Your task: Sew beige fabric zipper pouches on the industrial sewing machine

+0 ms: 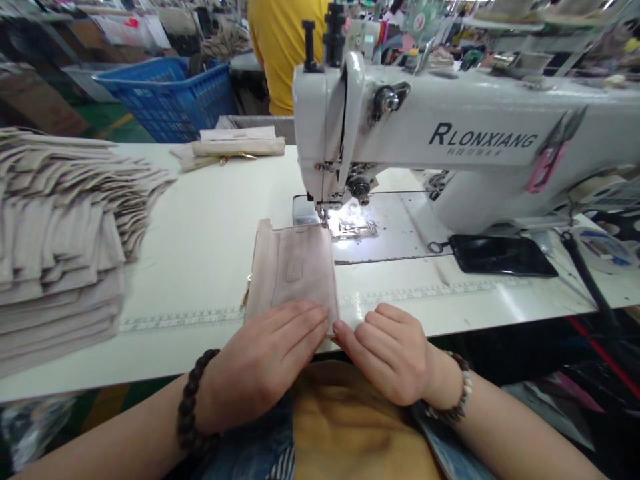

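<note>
Apparently lining up the pouch (313,250), laid just ahead of and partly beneath the left hand (267,347), far right corner at the needle (324,217). Pressing with the left, fingers together, nearly straight; seemingly pinching the near right corner with the curled right hand (390,355) (hard to tell how tightly). Next, probably guiding the right edge straight, away from both hands.

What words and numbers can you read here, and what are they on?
"RLONXIANG": on the sewing machine.
Small Chinese characters under that name: too blurred to read surely.
Ruler along the table: marks show, but its numbers are too small to read.
Patch on the pouch: any writing is too small to read.
</note>
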Demonstrator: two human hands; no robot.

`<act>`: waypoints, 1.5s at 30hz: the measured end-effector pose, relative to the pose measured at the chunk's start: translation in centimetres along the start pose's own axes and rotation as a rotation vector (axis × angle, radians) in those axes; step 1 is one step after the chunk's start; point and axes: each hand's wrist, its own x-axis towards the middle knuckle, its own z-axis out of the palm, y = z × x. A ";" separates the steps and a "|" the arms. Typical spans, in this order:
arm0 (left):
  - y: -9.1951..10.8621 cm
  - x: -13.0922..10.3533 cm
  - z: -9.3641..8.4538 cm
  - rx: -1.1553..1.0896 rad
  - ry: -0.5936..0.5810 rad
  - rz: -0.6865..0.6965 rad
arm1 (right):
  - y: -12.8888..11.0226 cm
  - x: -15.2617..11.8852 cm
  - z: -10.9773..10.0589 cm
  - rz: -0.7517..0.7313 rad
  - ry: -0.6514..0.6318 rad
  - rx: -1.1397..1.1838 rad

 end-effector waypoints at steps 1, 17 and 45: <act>-0.1 0.0 -0.2 0.005 0.003 0.017 | 0.0 0.3 -0.2 0.006 -0.001 0.012; -2.4 1.4 2.1 0.034 -0.170 0.108 | 1.2 0.5 1.9 0.227 -0.378 0.191; -11.2 4.5 4.5 0.180 -0.165 0.199 | 8.9 3.0 5.5 0.228 -0.513 -0.094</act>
